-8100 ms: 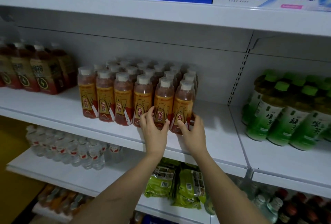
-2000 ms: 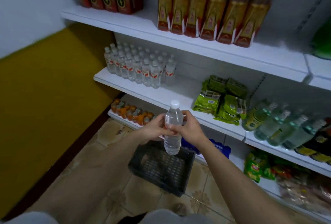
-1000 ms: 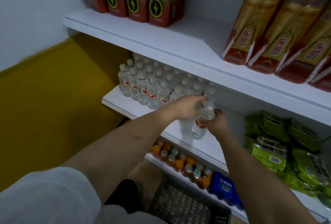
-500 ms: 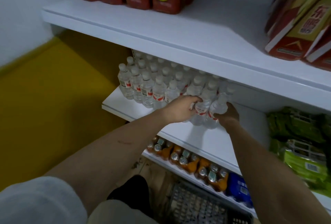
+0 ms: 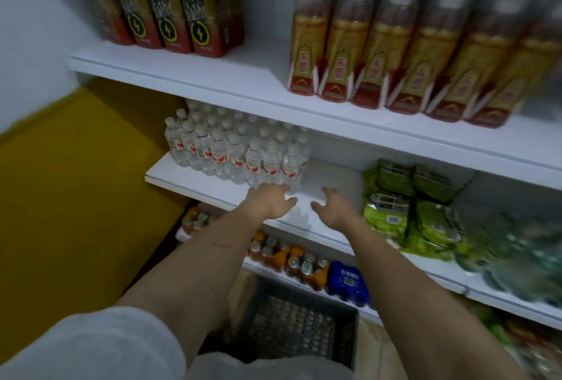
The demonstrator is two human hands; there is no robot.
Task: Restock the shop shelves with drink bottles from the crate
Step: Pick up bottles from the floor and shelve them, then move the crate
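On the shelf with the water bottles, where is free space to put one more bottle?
The bare patch lies between the water bottles and the green packets, behind both hands: left hand, right hand. A narrow bare strip also runs along the shelf front. Left of the gap, the bottles stand tightly packed.

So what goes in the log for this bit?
left hand: open, empty | right hand: open, empty | water bottles: upright on shelf | crate: on floor
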